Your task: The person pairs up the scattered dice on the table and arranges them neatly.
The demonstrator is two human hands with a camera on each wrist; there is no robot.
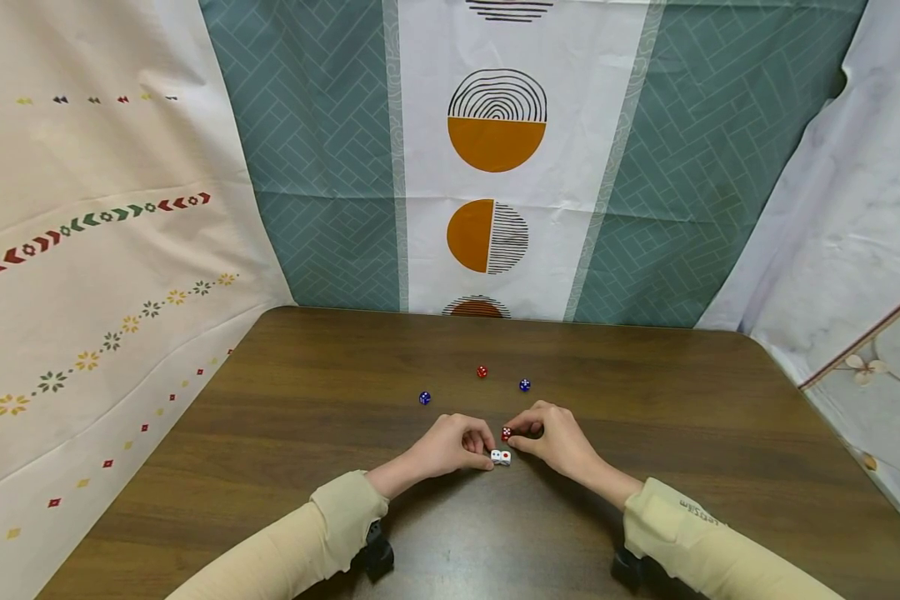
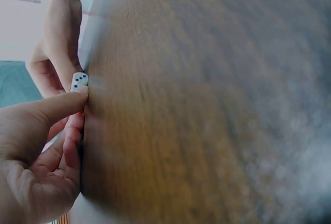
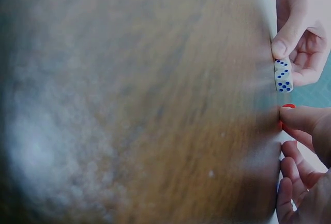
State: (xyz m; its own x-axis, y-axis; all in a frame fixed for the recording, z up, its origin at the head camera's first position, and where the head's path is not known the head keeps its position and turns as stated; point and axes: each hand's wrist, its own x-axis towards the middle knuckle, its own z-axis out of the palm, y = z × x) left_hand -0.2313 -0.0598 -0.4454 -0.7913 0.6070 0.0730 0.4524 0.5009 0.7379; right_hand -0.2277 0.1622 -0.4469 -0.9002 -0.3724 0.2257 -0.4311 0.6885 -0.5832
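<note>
Two white dice stand side by side on the wooden table: the left die [image 1: 496, 457] and the right die [image 1: 506, 458]. My left hand [image 1: 452, 445] pinches the left one, its thumb low at the near side. In the right wrist view the white die [image 3: 284, 86] nearer my right hand shows blue pips. Just behind the white pair, my right hand [image 1: 558, 440] holds a red die [image 1: 506, 433] between thumb and forefinger. Most of that red die is hidden behind the thumb in the right wrist view.
Farther back on the table [image 1: 330, 358] lie a blue die [image 1: 424, 398] on the left, a red die [image 1: 482, 372] in the middle and another blue die [image 1: 525, 385] on the right. Patterned cloths [image 1: 330, 167] hang behind the table and at both sides.
</note>
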